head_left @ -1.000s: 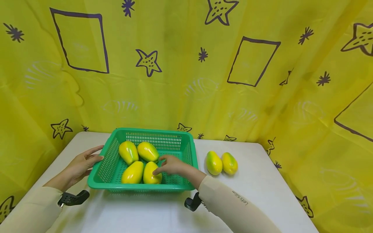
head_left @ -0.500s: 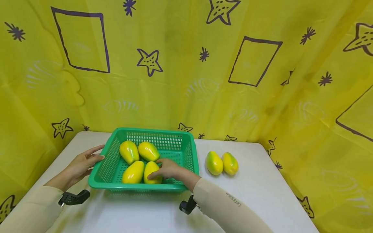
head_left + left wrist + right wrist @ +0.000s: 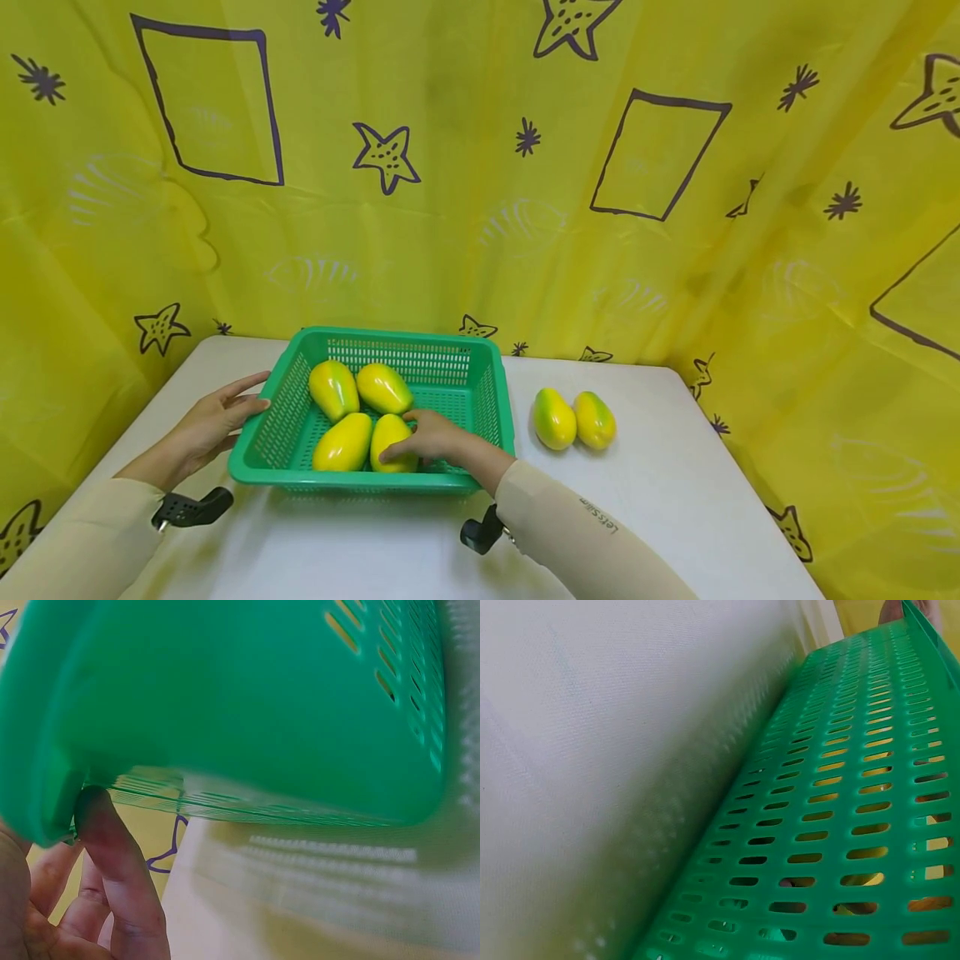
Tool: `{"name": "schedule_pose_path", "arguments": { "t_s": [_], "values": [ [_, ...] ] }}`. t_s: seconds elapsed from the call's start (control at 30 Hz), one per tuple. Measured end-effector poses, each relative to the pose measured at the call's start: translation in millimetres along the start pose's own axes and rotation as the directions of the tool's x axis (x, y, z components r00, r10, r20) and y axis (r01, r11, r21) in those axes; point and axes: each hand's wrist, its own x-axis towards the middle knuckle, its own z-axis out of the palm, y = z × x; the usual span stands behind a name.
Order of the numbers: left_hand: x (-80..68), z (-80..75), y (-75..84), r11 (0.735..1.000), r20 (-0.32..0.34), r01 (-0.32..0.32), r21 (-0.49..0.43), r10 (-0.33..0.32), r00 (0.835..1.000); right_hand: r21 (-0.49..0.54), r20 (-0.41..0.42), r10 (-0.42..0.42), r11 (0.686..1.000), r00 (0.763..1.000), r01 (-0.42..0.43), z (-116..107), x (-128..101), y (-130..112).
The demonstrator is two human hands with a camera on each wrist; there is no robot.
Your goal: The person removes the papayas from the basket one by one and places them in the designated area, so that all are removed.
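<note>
A green plastic basket [image 3: 352, 478] with slotted walls stands on the table and holds several glossy yellow mangoes with green tinges. At its left end my left hand [image 3: 212, 423] pinches the rim, and in the left wrist view a finger [image 3: 124, 877] presses up under that rim. My right hand [image 3: 435, 437] reaches over the front wall and grips the front right mango [image 3: 390, 442], thumb across its near side. Beside it lies another mango [image 3: 343, 443]; behind are a greener mango [image 3: 333, 390] and a yellow mango [image 3: 384, 389]. In the right wrist view the basket wall [image 3: 832, 817] hides the right hand's grip.
Two more mangoes, a left one [image 3: 554, 419] and a right one [image 3: 595, 421], lie side by side on the white table [image 3: 637, 500], right of the basket. A yellow curtain [image 3: 465, 250] with star drawings hangs behind and around the table.
My right hand has moved slightly left and down onto the front right mango and closed its fingers round it. The left hand stays at the basket rim.
</note>
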Motion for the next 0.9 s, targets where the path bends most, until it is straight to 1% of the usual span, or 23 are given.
{"name": "schedule_pose_path", "arguments": {
  "t_s": [0.33,0.6,0.9],
  "values": [
    [2.2,-0.6,-2.0,1.000,-0.005,-0.008,-0.021,0.008,1.000,0.046,0.010,0.011,0.999,1.000,-0.012,-0.1,-0.5,2.4],
    [1.8,0.0,-2.0,1.000,-0.013,0.006,0.009,-0.006,1.000,0.077,0.015,0.027,0.997,1.000,-0.028,-0.6,0.9,5.1],
    [1.7,0.1,-1.3,1.000,-0.012,0.010,0.008,-0.010,1.000,0.102,0.031,0.028,0.994,0.999,-0.031,-5.0,3.0,10.7]
  ]
}}
